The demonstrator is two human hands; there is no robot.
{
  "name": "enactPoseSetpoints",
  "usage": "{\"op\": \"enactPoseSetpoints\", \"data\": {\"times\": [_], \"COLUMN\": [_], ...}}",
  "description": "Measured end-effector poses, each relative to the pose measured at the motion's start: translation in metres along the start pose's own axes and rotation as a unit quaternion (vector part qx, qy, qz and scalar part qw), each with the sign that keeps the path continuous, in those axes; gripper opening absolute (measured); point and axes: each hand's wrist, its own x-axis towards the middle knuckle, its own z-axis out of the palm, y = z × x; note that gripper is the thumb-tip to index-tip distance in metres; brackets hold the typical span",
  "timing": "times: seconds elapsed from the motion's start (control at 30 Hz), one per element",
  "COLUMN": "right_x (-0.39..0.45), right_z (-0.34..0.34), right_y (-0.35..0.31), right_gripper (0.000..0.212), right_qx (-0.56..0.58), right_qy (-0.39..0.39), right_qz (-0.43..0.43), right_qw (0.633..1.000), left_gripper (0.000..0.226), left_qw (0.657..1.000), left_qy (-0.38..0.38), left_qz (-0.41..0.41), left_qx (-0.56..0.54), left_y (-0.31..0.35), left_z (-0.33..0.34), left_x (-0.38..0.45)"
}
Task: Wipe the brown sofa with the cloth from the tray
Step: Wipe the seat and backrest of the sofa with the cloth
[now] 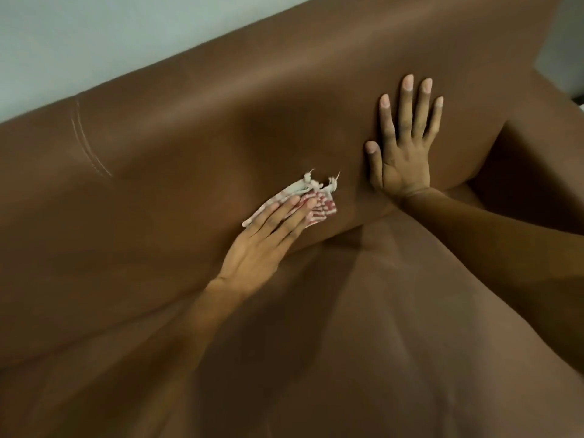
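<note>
Left hand [252, 248] flat on one cloth [319, 207]; right hand [403, 153] on sofa [158, 153].

The red-and-white cloth [319, 202] lies crumpled and flat against the backrest of the brown sofa [177, 147], near its middle.

The left hand [262, 245] lies flat on a red and white cloth [316, 202], pressing it on the back of the brown sofa [158, 153]. The right hand [401, 147] rests beside it, flat on the sofa back with fingers spread wide. A pale wall [94, 36] is behind the sofa.
</note>
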Motion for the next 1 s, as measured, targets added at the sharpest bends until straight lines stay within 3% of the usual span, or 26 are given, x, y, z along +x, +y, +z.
{"op": "enactPoseSetpoints", "data": {"times": [0.1, 0.23, 0.3, 0.4, 0.53, 0.63, 0.73, 0.87, 1.0], "right_x": [0.001, 0.001, 0.002, 0.000, -0.002, -0.001, -0.001, -0.003, -0.002], "right_z": [0.003, 0.004, 0.004, 0.002, 0.002, 0.003, 0.002, 0.003, 0.001], "right_y": [-0.001, 0.001, 0.000, 0.001, 0.002, 0.001, 0.001, 0.003, 0.009], "right_gripper": [0.072, 0.073, 0.073, 0.073, 0.071, 0.070, 0.071, 0.072, 0.071], "right_qx": [-0.003, -0.006, -0.002, -0.002, 0.002, 0.008, 0.008, -0.012, -0.012], "right_qy": [0.001, -0.001, -0.001, -0.003, -0.009, -0.007, -0.006, 0.002, -0.019], "right_qz": [0.011, 0.012, 0.016, 0.021, 0.002, 0.014, 0.004, 0.010, 0.009], "right_qw": [1.000, 1.000, 1.000, 1.000, 1.000, 1.000, 1.000, 1.000, 1.000], "left_gripper": [0.093, 0.071, 0.059, 0.063, 0.089, 0.093, 0.087, 0.060, 0.053], "left_qw": [1.000, 0.976, 0.966, 0.972, 0.991, 0.993, 0.996, 0.972, 0.968], "left_qy": [0.020, 0.189, 0.227, 0.195, 0.044, -0.005, 0.034, 0.197, 0.227], "left_qz": [-0.019, -0.110, -0.124, -0.127, -0.128, -0.113, -0.080, -0.125, -0.106], "left_qx": [-0.001, -0.005, 0.014, 0.015, -0.023, -0.037, -0.003, -0.001, -0.020], "left_y": [-0.005, -0.028, -0.036, -0.026, 0.005, 0.005, -0.013, -0.044, -0.040], "left_z": [-0.007, -0.036, -0.041, -0.026, 0.000, 0.003, -0.013, -0.042, -0.034], "left_x": [0.018, 0.119, 0.139, 0.101, 0.005, -0.020, 0.016, 0.114, 0.111]}}
